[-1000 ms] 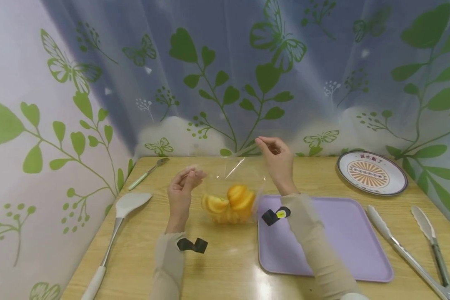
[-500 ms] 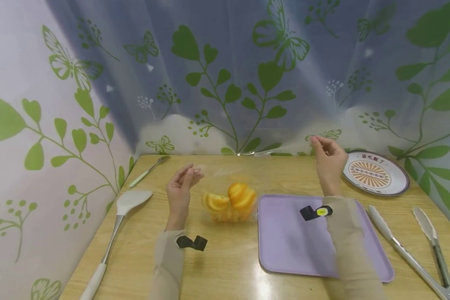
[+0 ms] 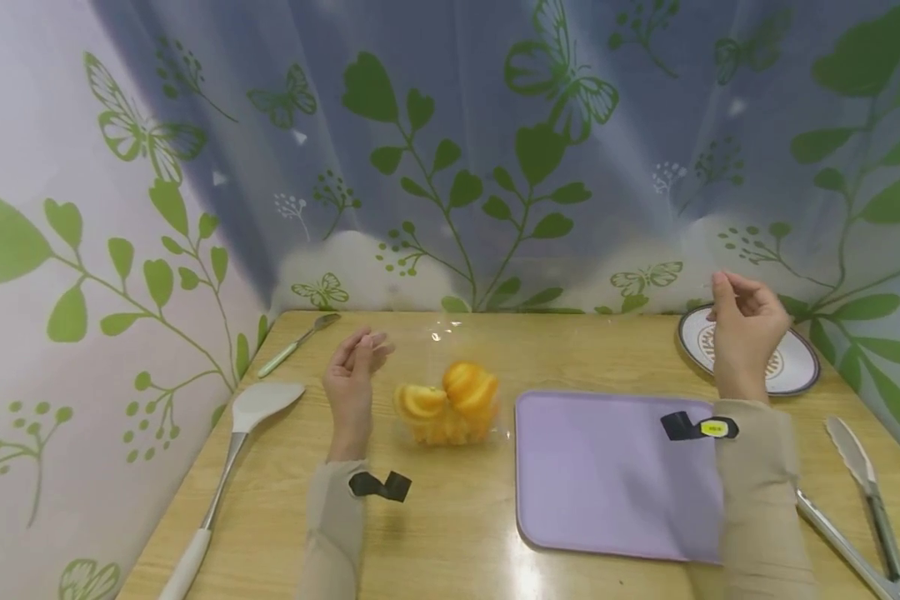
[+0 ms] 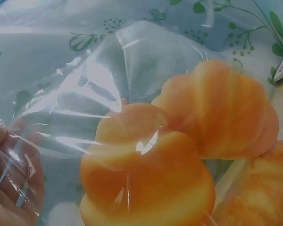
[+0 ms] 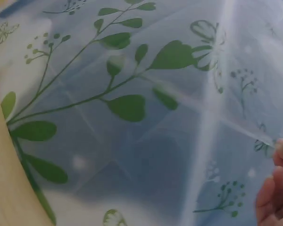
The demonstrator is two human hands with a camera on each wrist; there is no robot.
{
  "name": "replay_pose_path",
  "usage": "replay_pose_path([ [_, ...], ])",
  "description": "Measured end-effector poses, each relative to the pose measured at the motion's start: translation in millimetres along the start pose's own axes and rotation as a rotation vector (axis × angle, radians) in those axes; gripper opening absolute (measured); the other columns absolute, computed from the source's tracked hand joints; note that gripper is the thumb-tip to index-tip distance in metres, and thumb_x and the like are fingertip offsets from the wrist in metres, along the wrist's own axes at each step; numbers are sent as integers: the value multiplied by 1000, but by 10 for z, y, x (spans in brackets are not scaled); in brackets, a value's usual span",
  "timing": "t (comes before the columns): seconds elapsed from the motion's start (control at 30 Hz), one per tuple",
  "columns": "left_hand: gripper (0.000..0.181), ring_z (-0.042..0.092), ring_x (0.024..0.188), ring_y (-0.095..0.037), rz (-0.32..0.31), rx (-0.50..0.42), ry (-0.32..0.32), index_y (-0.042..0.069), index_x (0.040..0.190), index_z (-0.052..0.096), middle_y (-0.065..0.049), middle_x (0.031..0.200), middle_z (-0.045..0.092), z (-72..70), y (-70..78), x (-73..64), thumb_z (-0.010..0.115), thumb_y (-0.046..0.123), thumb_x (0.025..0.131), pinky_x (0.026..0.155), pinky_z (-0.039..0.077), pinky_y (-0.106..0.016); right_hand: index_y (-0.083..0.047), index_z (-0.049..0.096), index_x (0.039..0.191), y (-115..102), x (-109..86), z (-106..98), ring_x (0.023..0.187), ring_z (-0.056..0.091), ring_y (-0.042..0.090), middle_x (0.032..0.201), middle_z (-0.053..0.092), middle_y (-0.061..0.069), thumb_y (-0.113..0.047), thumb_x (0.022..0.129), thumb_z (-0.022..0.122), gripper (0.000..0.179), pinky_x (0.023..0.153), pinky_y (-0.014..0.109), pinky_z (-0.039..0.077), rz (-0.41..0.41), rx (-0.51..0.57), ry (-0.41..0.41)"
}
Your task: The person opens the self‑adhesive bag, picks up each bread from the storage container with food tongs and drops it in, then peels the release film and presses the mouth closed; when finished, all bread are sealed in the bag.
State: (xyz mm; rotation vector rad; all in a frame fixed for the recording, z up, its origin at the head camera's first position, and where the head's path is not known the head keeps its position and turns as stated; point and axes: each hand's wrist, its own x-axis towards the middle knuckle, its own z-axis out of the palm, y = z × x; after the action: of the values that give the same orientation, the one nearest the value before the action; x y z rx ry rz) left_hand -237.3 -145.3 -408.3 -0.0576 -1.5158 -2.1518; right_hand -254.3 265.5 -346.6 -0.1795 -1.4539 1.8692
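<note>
A clear plastic bag (image 3: 438,337) holds several orange-brown bread rolls (image 3: 471,398) above the middle of the table. My left hand (image 3: 350,387) pinches the left side of the bag's upper edge. In the left wrist view, creased, shiny film (image 4: 92,75) spreads from those fingers over the rolls. My right hand (image 3: 750,333) is raised far to the right, in front of the plate, thumb and fingertips pinched together. A thin clear plastic strip (image 5: 240,127) runs from its fingertips up and to the left in the right wrist view.
A lilac tray (image 3: 607,475) lies right of the bag. A white plate (image 3: 798,358) stands behind the right hand, with metal tongs (image 3: 881,517) at the right edge. On the left lie a white-headed spatula (image 3: 262,404) and a small green-handled fork (image 3: 285,354).
My right hand has swept right, from beside the bag to in front of the plate. The bag and left hand have shifted slightly left.
</note>
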Motion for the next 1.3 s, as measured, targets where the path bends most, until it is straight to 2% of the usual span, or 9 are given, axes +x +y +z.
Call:
replay_pose_path([
  [0.07,12,72,76,-3,-8,-14,27,15,102,68,13,88,75,-30,-5,17,57,11,99,76,57,-20,-8,72,89,-102,-69,-34,62,59,5,77,70,-6,-6,86,74,4,57,10,49,50,-17,-112],
  [0.2,12,72,75,-4,-6,-54,40,17,99,69,10,87,76,-65,-16,50,59,11,98,75,58,-20,-13,70,96,-273,-356,19,70,67,1,80,71,-15,-16,91,70,6,68,13,54,120,-303,-482],
  [0.3,11,72,75,-5,2,-65,30,11,103,69,10,87,76,-56,-22,61,60,11,97,74,58,-20,-4,67,105,-314,-659,153,77,69,3,84,72,-14,-19,94,66,18,74,18,57,109,-461,-745],
  [0.4,12,72,74,-5,9,-77,26,7,104,69,9,87,76,-59,-15,63,61,12,97,73,58,-19,6,64,106,-310,-1015,350,76,71,9,88,74,1,-14,94,65,23,74,25,59,155,-459,-946],
  [0.57,10,72,74,-6,12,-99,4,9,102,69,8,88,77,-69,-8,63,60,10,97,73,58,-20,10,62,105,-314,-1590,614,73,71,12,91,70,24,-13,94,65,26,72,32,60,300,-292,-1184],
  [0.73,11,72,74,-6,-8,-96,-10,14,100,70,7,89,77,-63,5,58,60,9,97,73,58,-21,12,58,112,-280,-1948,775,72,71,11,87,68,17,-14,97,61,30,69,34,61,404,-117,-1275],
  [0.93,14,72,73,-5,-4,-98,-19,15,98,70,9,87,76,-49,17,45,59,7,97,73,58,-21,12,54,114,10,-2116,866,76,71,16,95,65,23,-5,98,55,24,72,31,61,454,-165,-1271],
  [1.07,12,72,73,-5,-2,-100,-22,13,99,70,10,86,76,-41,22,38,59,8,97,72,58,-21,13,55,109,310,-2131,857,78,72,27,98,62,25,-1,97,54,18,72,33,61,455,-279,-1234],
  [1.3,12,72,73,-5,0,-104,-38,13,100,70,10,87,76,-51,18,39,59,9,97,72,57,-20,-1,63,82,747,-2101,766,60,52,8,72,61,4,-6,89,67,9,52,19,44,184,-719,-1206],
])
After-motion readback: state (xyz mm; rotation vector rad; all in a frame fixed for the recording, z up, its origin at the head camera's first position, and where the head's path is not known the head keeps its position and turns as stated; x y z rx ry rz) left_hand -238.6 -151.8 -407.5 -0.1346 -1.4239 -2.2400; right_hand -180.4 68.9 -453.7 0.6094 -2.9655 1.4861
